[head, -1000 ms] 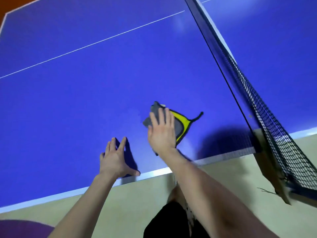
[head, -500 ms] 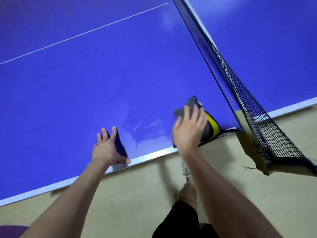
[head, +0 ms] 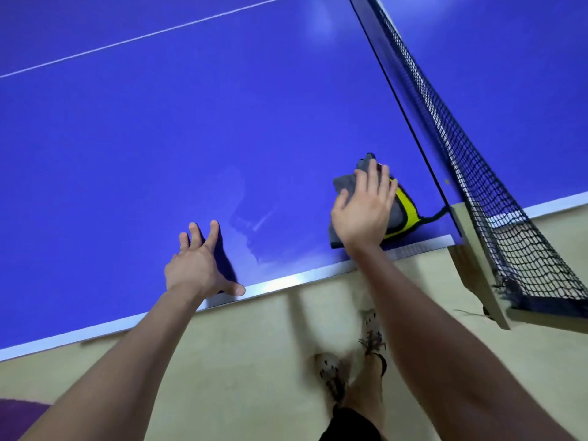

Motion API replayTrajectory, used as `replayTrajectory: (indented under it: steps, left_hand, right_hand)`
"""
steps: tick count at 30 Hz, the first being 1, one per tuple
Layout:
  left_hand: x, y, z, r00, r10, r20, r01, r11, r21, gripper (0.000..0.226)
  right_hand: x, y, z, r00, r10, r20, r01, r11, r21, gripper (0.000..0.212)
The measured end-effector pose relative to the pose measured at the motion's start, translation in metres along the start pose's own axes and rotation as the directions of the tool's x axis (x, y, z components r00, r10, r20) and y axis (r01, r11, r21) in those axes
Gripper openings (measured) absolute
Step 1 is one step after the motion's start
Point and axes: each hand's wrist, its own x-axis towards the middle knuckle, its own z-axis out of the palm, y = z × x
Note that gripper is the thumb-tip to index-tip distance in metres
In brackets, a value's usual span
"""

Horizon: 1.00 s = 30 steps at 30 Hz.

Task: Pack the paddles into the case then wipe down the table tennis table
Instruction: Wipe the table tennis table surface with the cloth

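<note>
- the blue bench point(head: 159, 138) fills the view; wiping looks to be the step in hand.
- the net point(head: 471, 173) closes this half, with the cloth just beside its post end.
- the right hand point(head: 362, 211) lies flat, fingers straight, pressing the grey-and-yellow cloth point(head: 404, 205) onto the near corner, likely to spread pressure.
- the left hand point(head: 194, 265), fingers spread and holding nothing, props on the bench edge, probably for balance.
- damp streaks point(head: 251, 224) lie between the hands.
</note>
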Motion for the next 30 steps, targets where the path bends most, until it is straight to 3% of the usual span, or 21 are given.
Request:
replayTrajectory:
  steps: [2,5,7,10,14,17,18,19,21,23,25,27,30]
  left_hand:
    - [-0.001,0.000,0.000,1.000,-0.014,-0.012,0.014,1.000,-0.001,0.173]
    - [-0.005,0.000,-0.004,1.000,-0.011,0.003,0.011,0.999,-0.030,0.172]
    - [-0.005,0.000,-0.004,1.000,-0.015,0.000,0.015,0.999,-0.035,0.172]
    - [-0.005,-0.003,-0.003,1.000,-0.006,0.001,0.006,1.000,-0.018,0.171]
    - [-0.004,-0.005,-0.001,1.000,0.008,-0.021,-0.008,1.000,-0.003,0.171]
    - [-0.001,-0.005,0.000,0.999,0.021,-0.027,-0.020,1.000,0.011,0.172]
    - [-0.001,-0.006,0.001,0.999,0.019,-0.029,-0.019,1.000,0.013,0.172]
    - [0.000,-0.006,0.001,0.999,0.016,-0.030,-0.016,1.000,0.016,0.172]
    - [0.000,-0.005,0.001,0.999,0.008,-0.032,-0.007,1.000,0.016,0.172]
    - [-0.003,-0.002,-0.002,1.000,0.011,-0.017,-0.010,1.000,0.014,0.172]
    - [-0.003,-0.001,-0.003,1.000,0.007,-0.010,-0.007,1.000,0.005,0.172]
    - [-0.001,-0.003,-0.002,1.000,0.002,-0.006,-0.002,1.000,0.005,0.174]
    - [0.002,-0.005,-0.002,1.000,0.018,0.001,-0.018,1.000,0.012,0.176]
  right_hand:
    - [-0.037,-0.056,0.010,0.986,-0.154,0.061,0.153,0.988,0.018,0.055]
    - [-0.090,-0.118,0.021,0.845,-0.483,0.231,0.468,0.875,0.121,0.053]
    - [-0.092,-0.106,0.021,0.807,-0.549,0.217,0.507,0.833,0.222,0.049]
    - [-0.070,-0.026,-0.001,0.872,-0.477,0.110,0.442,0.863,0.243,0.046]
    - [-0.046,0.088,-0.040,0.994,-0.109,0.004,0.108,0.989,0.101,0.046]
    - [-0.061,0.074,-0.033,0.983,0.163,-0.086,-0.160,0.986,0.039,0.046]
    - [-0.074,0.051,-0.027,0.977,0.182,-0.109,-0.176,0.983,0.056,0.046]
    - [-0.092,0.022,-0.020,0.987,0.126,-0.100,-0.119,0.990,0.071,0.045]
    - [-0.133,-0.038,-0.007,0.993,-0.117,0.026,0.115,0.990,0.081,0.045]
    - [-0.167,-0.076,0.000,0.931,-0.337,0.143,0.321,0.939,0.123,0.045]
    - [-0.171,-0.076,-0.001,0.878,-0.452,0.156,0.420,0.885,0.201,0.043]
    - [-0.156,-0.038,-0.008,0.856,-0.506,0.111,0.470,0.849,0.241,0.041]
    - [-0.118,0.060,-0.027,0.943,-0.332,-0.009,0.328,0.928,0.174,0.042]
